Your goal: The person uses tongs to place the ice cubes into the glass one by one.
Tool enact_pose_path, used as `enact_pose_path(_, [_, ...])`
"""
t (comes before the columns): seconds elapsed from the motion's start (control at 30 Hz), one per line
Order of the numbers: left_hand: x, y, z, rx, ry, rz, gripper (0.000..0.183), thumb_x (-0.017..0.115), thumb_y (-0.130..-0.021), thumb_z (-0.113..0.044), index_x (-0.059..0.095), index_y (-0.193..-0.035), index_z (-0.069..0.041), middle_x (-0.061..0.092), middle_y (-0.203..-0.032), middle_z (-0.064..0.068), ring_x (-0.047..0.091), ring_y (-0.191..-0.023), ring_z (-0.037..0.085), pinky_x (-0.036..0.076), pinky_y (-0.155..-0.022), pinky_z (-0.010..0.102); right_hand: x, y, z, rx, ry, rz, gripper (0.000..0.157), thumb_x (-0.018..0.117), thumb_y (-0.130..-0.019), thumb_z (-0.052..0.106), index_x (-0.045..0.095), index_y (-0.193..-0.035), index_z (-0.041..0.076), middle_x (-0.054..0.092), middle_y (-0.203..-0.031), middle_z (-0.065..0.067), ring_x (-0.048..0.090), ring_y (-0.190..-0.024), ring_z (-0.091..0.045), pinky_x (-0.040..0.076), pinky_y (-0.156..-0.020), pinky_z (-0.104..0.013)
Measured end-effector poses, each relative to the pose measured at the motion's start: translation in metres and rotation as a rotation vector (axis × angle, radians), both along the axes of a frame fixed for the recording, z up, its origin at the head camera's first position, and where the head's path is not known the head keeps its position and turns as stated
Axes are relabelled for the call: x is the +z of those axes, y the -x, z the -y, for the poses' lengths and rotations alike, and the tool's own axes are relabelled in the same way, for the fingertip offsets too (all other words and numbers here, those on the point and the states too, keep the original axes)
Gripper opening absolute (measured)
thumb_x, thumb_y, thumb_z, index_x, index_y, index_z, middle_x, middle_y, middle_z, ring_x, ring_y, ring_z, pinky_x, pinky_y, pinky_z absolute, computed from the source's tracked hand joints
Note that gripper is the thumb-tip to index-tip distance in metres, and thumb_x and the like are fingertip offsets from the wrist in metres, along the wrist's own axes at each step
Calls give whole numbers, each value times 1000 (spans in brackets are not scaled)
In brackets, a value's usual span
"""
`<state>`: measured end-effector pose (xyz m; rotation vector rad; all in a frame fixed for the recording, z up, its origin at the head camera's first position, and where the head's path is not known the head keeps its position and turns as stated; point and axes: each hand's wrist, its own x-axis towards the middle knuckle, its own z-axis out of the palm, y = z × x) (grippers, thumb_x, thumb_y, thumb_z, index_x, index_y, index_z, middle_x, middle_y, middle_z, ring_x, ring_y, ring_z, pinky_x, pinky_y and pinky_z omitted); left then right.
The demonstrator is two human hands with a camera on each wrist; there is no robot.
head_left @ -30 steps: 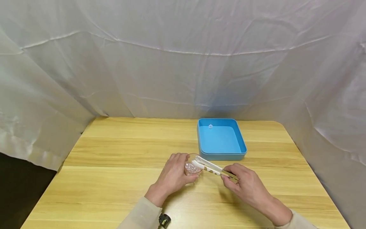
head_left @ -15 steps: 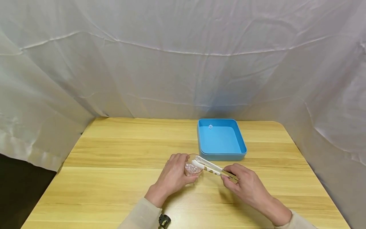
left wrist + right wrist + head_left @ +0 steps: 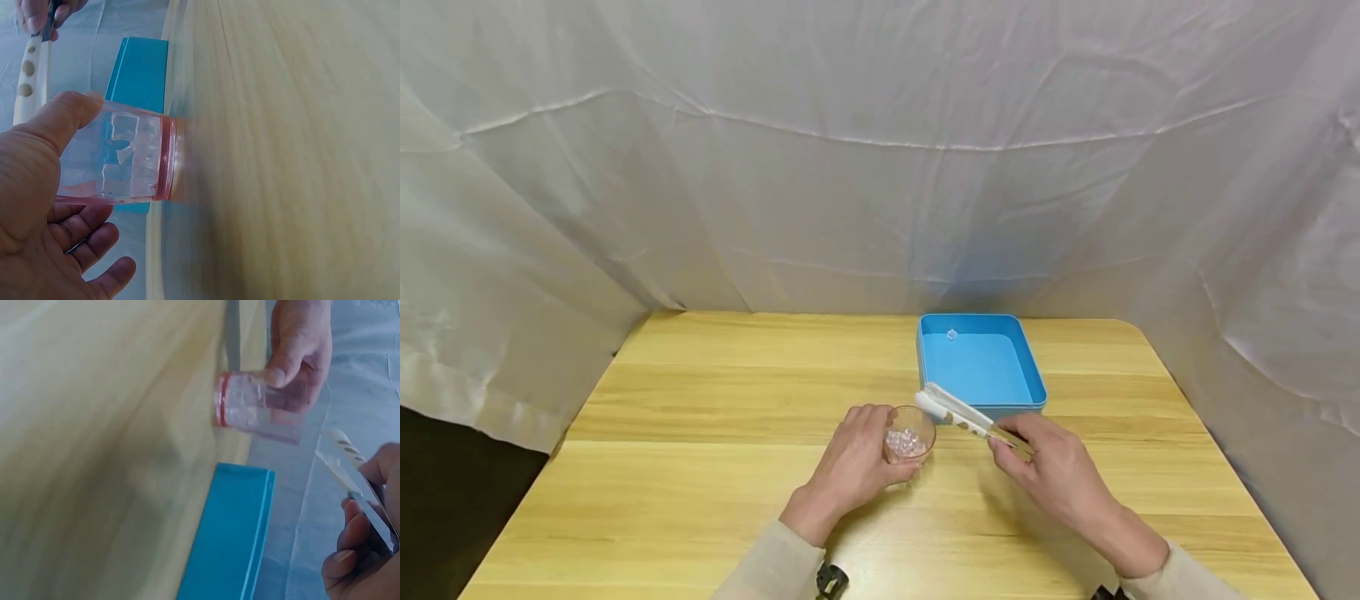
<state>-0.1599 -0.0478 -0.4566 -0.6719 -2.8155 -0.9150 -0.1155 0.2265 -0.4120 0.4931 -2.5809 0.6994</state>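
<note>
My left hand (image 3: 852, 456) holds a clear, pink-tinted cup (image 3: 134, 156) around its side, thumb on one side and fingers on the other. The cup stands upright on the table with several clear ice-like pieces (image 3: 906, 442) inside. White tongs (image 3: 958, 414) with brown spots are pinched in my right hand (image 3: 1060, 471). Their tips are above and beside the cup, near the front left corner of a blue square tray (image 3: 981, 367). Something clear appears to sit between the tong arms in the right wrist view, though it is hard to make out.
One clear piece (image 3: 952, 334) lies in the tray's back left corner. The wooden table (image 3: 737, 392) extends to both sides. Pale cloth (image 3: 880, 208) hangs behind and around the table.
The tongs have lifted out of the cup and moved up and right toward the tray, with my right hand shifting slightly right. My left hand and the cup stay in place.
</note>
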Motion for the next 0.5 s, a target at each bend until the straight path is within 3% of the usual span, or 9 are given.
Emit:
enact_pose_path(0.2, [-1,0,0,-6,-2,8,72,93,-78,-44,61,-129,-4,69,-121,9,59,-117,25,52,-104,44,15,21,-6,-71,14,59,11,74,-98,17,73,-105,8,69,-92,-2,51,-69,-9,45,-57,-25])
enact_pose_path(0.5, [-2,0,0,-5,-1,0,73,93,-77,-44,61,-130,-4,68,-121,8,59,-118,24,51,-104,43,27,69,-25,-173,-53,192,26,63,-104,25,68,-105,0,62,-86,-9,52,-68,-20,42,-59,-32])
